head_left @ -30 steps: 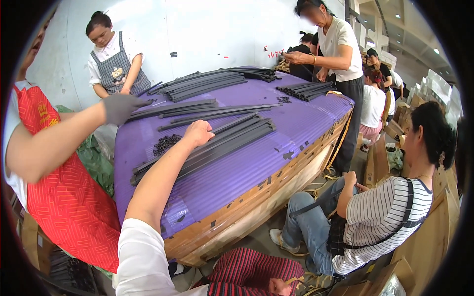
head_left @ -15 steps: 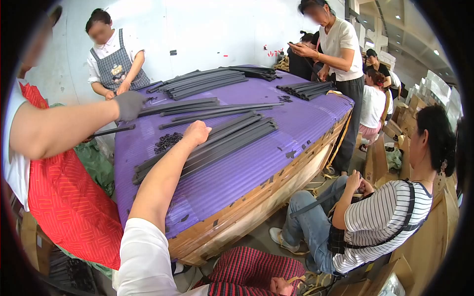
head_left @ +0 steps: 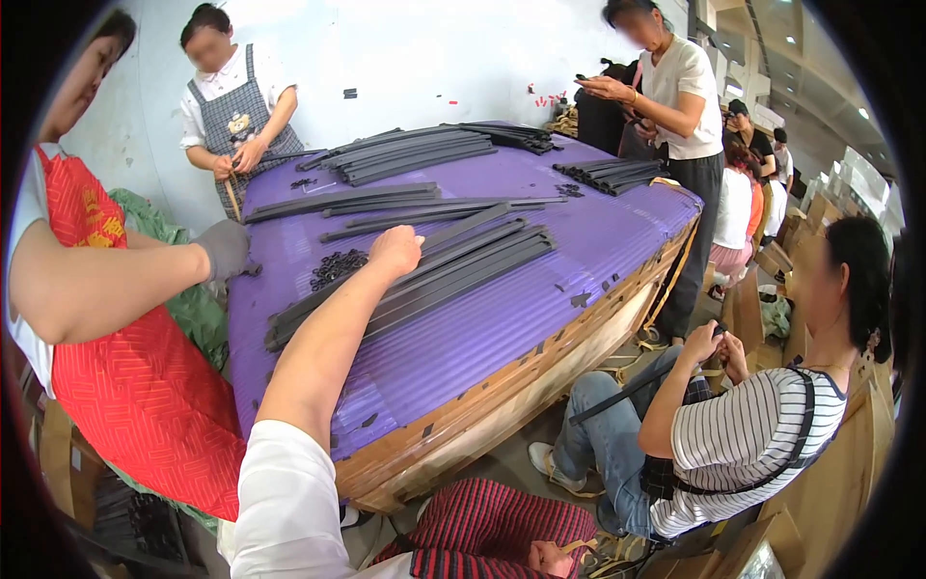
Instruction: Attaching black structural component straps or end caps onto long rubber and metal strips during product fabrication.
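Note:
My left hand (head_left: 397, 252) reaches over the purple-covered table, fingers closed at the near end of a slanted black strip (head_left: 470, 225). That strip lies at an angle above a bundle of long, flat black strips (head_left: 453, 280). Beside my wrist is a pile of small black pieces (head_left: 338, 269). Low in the picture, my right hand (head_left: 550, 559) is closed by my red-and-black striped apron (head_left: 502, 521); what it holds, if anything, I cannot make out. A yellowish strap shows just beside it.
More strip bundles (head_left: 415, 154) lie across the purple table cover (head_left: 502, 338). On the left, a co-worker in a red apron (head_left: 135, 396) extends a gloved hand (head_left: 228, 251). A seated person (head_left: 743, 434) works at right; two others stand beyond the table. Cardboard boxes fill the right side.
The slanted strip at my left hand now stands out from the bundle. The red-aproned co-worker's gloved hand has drawn back to the table's left edge. My right hand stays put.

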### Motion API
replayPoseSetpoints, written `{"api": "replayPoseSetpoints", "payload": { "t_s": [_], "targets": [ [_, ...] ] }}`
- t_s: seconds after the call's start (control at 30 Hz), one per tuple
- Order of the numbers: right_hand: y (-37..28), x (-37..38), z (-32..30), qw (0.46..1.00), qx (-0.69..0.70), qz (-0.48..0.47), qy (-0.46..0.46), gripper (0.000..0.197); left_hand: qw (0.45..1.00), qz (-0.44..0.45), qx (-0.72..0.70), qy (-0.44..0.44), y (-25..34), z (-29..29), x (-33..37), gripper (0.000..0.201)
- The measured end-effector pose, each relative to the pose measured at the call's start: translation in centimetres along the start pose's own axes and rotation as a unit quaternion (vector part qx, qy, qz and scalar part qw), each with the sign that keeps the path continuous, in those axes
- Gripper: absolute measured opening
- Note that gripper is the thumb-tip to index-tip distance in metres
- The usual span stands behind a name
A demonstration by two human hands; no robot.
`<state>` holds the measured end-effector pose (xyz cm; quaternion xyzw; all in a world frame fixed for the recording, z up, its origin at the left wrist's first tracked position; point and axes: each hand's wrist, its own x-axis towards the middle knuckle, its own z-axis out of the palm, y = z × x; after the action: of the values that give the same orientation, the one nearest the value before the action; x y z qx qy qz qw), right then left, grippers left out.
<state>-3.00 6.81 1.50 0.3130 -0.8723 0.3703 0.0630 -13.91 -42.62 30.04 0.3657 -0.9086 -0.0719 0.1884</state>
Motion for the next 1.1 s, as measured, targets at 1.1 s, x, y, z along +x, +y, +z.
{"api": "replayPoseSetpoints", "payload": {
  "t_s": [1.1],
  "targets": [
    [-0.9, -1.2, 0.6, 0.997, -0.054, 0.029, 0.036, 0.01, 0.996, 0.082, -0.029, -0.006, 1.0, -1.1, -1.7, 0.029]
  ]
}}
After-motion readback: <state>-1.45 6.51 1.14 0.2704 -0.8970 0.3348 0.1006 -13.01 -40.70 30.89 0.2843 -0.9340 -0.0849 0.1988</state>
